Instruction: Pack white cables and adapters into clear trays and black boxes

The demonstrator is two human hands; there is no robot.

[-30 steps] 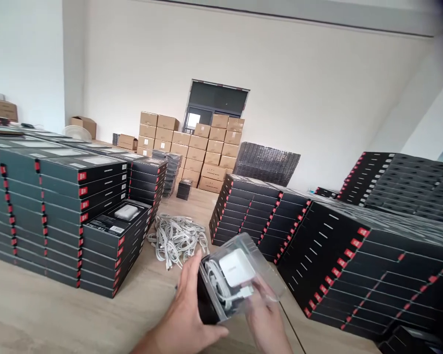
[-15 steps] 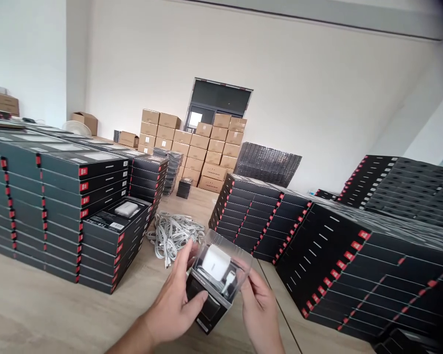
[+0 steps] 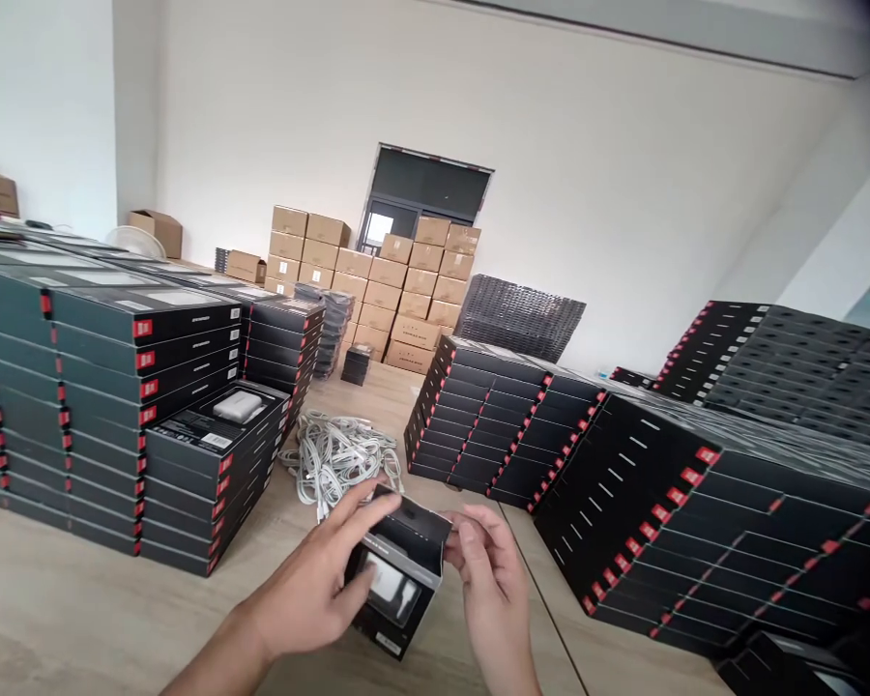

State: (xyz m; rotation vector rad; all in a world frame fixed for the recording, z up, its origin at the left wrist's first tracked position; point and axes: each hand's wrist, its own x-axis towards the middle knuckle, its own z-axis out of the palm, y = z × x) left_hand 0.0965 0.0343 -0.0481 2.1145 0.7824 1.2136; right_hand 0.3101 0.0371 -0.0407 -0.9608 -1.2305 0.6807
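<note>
My left hand [image 3: 317, 583] is wrapped around a small black retail box [image 3: 407, 621], thumb on its front face and fingers over the top left edge. Through the front window of the box a white charger [image 3: 384, 584] shows, with a white cable plug beside it. The box's top is open, and its dark rear flap stands up. At the top right edge my right hand [image 3: 489, 575] pinches the box's side flap between thumb and fingers. Just beyond the box lies a tangled heap of white cables [image 3: 337, 454].
Stacked black boxes [image 3: 188, 454] with red tabs stand at left, a white charger [image 3: 238, 406] on the lower stack. More black box stacks [image 3: 493, 425] run along the right. Behind are brown cartons [image 3: 384, 295] and a pile of clear trays [image 3: 522, 319].
The clear tray with the charger and cable has gone down into the black box. My right hand has moved from the tray to the box's top right flap.
</note>
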